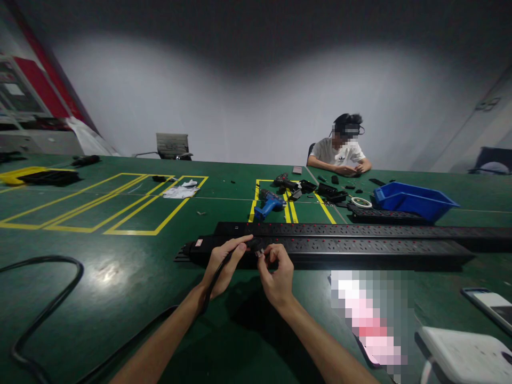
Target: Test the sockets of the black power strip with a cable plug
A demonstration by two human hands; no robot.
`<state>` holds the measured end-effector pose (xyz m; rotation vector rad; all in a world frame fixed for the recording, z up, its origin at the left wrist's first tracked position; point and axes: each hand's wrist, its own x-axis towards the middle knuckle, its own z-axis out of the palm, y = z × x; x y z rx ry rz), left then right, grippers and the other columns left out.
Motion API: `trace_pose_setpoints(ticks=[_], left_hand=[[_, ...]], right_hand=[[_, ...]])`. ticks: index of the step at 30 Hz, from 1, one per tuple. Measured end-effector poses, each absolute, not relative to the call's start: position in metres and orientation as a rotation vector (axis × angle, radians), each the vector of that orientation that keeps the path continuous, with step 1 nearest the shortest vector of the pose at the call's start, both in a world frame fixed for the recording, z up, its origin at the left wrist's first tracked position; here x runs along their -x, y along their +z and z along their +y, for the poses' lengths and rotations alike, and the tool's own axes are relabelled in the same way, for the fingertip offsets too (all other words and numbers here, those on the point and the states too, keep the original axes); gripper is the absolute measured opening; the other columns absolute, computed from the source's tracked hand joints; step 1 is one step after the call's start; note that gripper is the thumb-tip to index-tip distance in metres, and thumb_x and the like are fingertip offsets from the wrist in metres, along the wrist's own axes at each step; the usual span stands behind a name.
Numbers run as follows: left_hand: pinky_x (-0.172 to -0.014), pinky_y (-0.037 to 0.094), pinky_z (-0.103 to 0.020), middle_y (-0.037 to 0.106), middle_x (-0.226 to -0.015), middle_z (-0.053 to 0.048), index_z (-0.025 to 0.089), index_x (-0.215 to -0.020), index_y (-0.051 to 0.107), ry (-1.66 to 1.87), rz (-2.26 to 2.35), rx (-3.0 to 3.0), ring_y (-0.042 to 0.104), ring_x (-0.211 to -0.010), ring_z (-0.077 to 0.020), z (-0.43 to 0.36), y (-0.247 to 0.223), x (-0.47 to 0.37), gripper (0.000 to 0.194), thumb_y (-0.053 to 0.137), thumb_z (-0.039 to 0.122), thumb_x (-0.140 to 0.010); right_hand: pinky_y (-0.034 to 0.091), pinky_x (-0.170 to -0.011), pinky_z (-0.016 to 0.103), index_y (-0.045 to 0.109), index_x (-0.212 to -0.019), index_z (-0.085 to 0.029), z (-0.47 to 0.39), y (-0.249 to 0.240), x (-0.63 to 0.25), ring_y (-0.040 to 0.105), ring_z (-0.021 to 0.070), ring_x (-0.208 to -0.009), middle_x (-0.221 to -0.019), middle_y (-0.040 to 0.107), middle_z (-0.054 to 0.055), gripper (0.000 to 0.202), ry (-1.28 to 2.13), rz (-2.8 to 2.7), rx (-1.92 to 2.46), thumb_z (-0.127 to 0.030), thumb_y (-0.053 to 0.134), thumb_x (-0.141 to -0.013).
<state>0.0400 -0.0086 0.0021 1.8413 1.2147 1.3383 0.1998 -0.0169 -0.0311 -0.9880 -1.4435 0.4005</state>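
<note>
Head view: left hand grips black moulded plug just below frame centre; right hand pinches its silvery metal prongs; plug's axis slants down-right, between both hands.

Pretty sure this was a workshop: green table with yellow lines, plus a blue drill, blue bin and long power strips.

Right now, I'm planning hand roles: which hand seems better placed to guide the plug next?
Probably the left hand: it holds the black plug by the end with the cord, while the right hand is at the metal prongs.
</note>
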Motion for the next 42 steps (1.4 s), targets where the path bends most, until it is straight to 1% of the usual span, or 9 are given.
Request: trace_pose_setpoints(ticks=[8,12,16,21,29,33,37,40,42], left_hand=[[-0.089,0.05,-0.032,0.071,-0.106,-0.003,0.025,-0.119,0.066,1.325,1.198,-1.863,0.066,-0.098,-0.0192,-0.01,0.002,-0.042,0.035,0.048,0.04,-0.093],[-0.097,0.047,-0.035,0.068,-0.115,-0.003,0.025,-0.116,0.066,1.394,1.255,-1.93,0.062,-0.107,-0.0203,-0.008,-0.002,-0.041,0.033,0.047,0.038,-0.093],[-0.101,0.044,-0.037,0.066,-0.12,-0.004,0.024,-0.118,0.065,1.473,1.395,-1.965,0.06,-0.112,-0.0217,0.0,-0.01,-0.039,0.035,0.044,0.039,-0.094],[-0.101,0.044,-0.039,0.067,-0.118,-0.005,0.022,-0.117,0.065,1.439,1.434,-2.028,0.06,-0.112,-0.0222,0.009,-0.022,-0.041,0.036,0.043,0.039,-0.094],[-0.099,0.045,-0.037,0.066,-0.117,-0.005,0.023,-0.121,0.062,1.394,1.512,-2.066,0.06,-0.109,-0.0221,0.016,-0.025,-0.05,0.038,0.041,0.039,-0.094],[-0.094,0.047,-0.035,0.065,-0.113,-0.006,0.022,-0.124,0.059,1.31,1.462,-2.148,0.061,-0.104,-0.0213,0.027,-0.025,-0.041,0.039,0.041,0.036,-0.092],[-0.09,0.047,-0.034,0.064,-0.107,-0.005,0.021,-0.11,0.064,1.169,1.376,-2.259,0.06,-0.099,-0.0205,0.041,-0.025,-0.034,0.035,0.041,0.037,-0.09],[-0.086,0.047,-0.032,0.065,-0.098,-0.004,0.021,-0.1,0.064,1.107,1.459,-2.262,0.06,-0.092,-0.0201,0.048,-0.024,-0.036,0.031,0.046,0.043,-0.088],[-0.083,0.048,-0.032,0.067,-0.093,-0.003,0.022,-0.097,0.063,1.052,1.538,-2.247,0.061,-0.087,-0.0197,0.051,-0.023,-0.039,0.032,0.046,0.047,-0.088]], right_hand=[[0.039,-0.067,0.025,0.033,-0.072,-0.023,-0.017,-0.031,-0.202,0.048,0.0128,-0.072,-0.079,0.049,-0.001,0.025,0.385,-1.429,0.99,-0.018,0.055,-0.083],[0.038,-0.067,0.025,0.037,-0.075,-0.022,-0.017,-0.035,-0.202,0.047,0.0125,-0.071,-0.078,0.049,-0.002,0.015,0.45,-1.507,1.041,-0.015,0.048,-0.082],[0.034,-0.059,0.023,0.044,-0.076,-0.021,-0.024,-0.045,-0.195,0.044,0.0118,-0.063,-0.073,0.048,-0.003,0.01,0.528,-1.794,1.13,-0.012,0.048,-0.075],[0.033,-0.059,0.022,0.046,-0.075,-0.021,-0.03,-0.051,-0.187,0.046,0.0117,-0.064,-0.074,0.052,-0.003,0.016,0.592,-2.13,1.121,-0.012,0.055,-0.066],[0.033,-0.061,0.022,0.046,-0.075,-0.021,-0.028,-0.051,-0.19,0.049,0.0126,-0.068,-0.078,0.055,-0.001,0.014,0.658,-2.173,1.151,-0.016,0.057,-0.071],[0.034,-0.064,0.023,0.047,-0.077,-0.021,-0.027,-0.051,-0.19,0.051,0.0132,-0.07,-0.079,0.056,-0.001,0.013,0.658,-2.185,1.131,-0.017,0.058,-0.072],[0.036,-0.067,0.023,0.047,-0.077,-0.021,-0.027,-0.053,-0.19,0.053,0.0138,-0.073,-0.079,0.057,-0.001,0.012,0.623,-2.204,1.121,-0.015,0.056,-0.072],[0.036,-0.067,0.023,0.047,-0.078,-0.022,-0.027,-0.054,-0.19,0.054,0.0142,-0.075,-0.08,0.059,-0.001,0.013,0.611,-2.224,1.111,-0.015,0.056,-0.071],[0.036,-0.068,0.023,0.048,-0.078,-0.022,-0.027,-0.054,-0.191,0.055,0.0144,-0.075,-0.08,0.059,-0.001,0.013,0.606,-2.234,1.104,-0.015,0.057,-0.071]])
